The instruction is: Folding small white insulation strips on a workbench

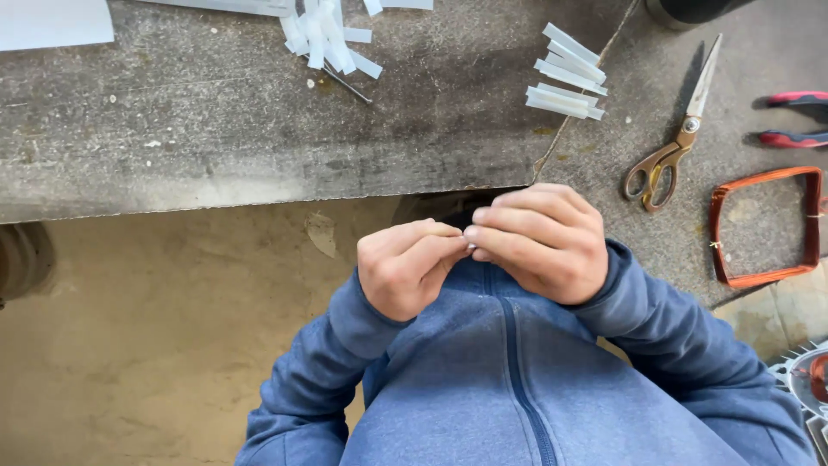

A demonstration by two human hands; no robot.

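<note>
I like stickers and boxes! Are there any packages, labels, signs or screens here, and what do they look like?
No packages, labels, signs or screens show.
White sheet: blank, flat, at the bench's far left corner.
White strips: small plain slips, piled at the bench's far side, beside the scissors.

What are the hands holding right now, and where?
Both hands pinch something tiny and pale between their fingertips; what it is cannot be told.
</note>
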